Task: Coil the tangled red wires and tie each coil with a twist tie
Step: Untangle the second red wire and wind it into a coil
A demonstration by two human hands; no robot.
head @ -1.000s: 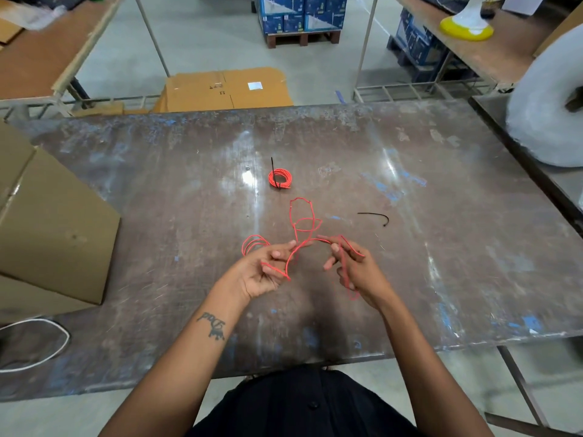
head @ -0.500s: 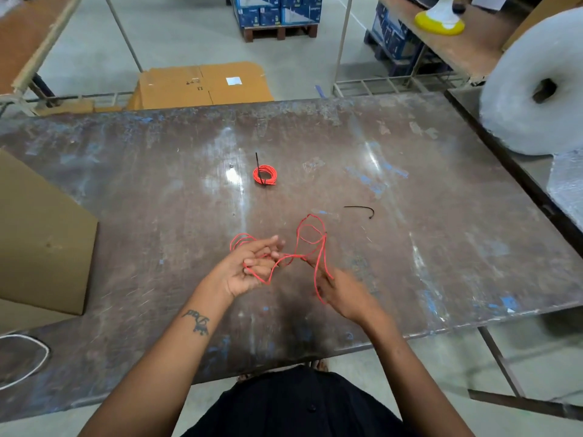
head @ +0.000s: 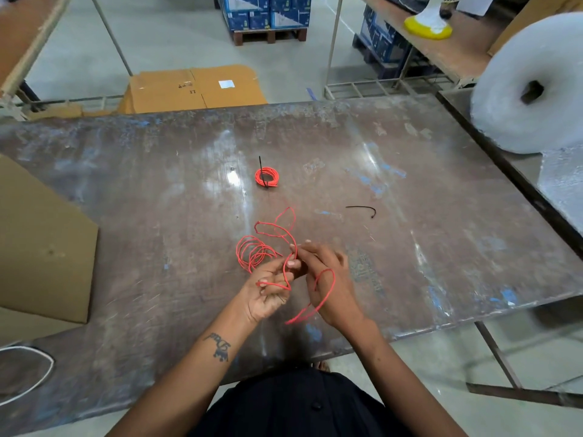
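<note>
Red wire point(head: 285, 247) is held up over the near middle of the worktop point(head: 410, 247), worked between both hands. Left hand point(head: 268, 294) has its palm turned up and its fingers curled, gripping a strand that bends across them; a bundle of loose loops spreads from this hand toward the far left. Right hand point(head: 331, 279) sits just beside the left hand, touching or nearly so, with its fingertips pinching the strand where it rises. From that pinch the wire runs away from the person in two crooked open loops, and another length curls over the back of the right hand and trails down toward the near edge of the worktop.

Beyond the hands, well apart from them, a finished coil point(head: 267, 177) of red wire lies flat on the worktop, bound by a black tie point(head: 262, 167) whose tail sticks out on its far side. A loose black twist tie point(head: 362, 209) lies to the right of the open loops, apart from the wire. A cardboard box point(head: 41, 247) sits at the left end of the worktop, and a white roll of bubble wrap point(head: 530, 89) stands past its far right corner.
</note>
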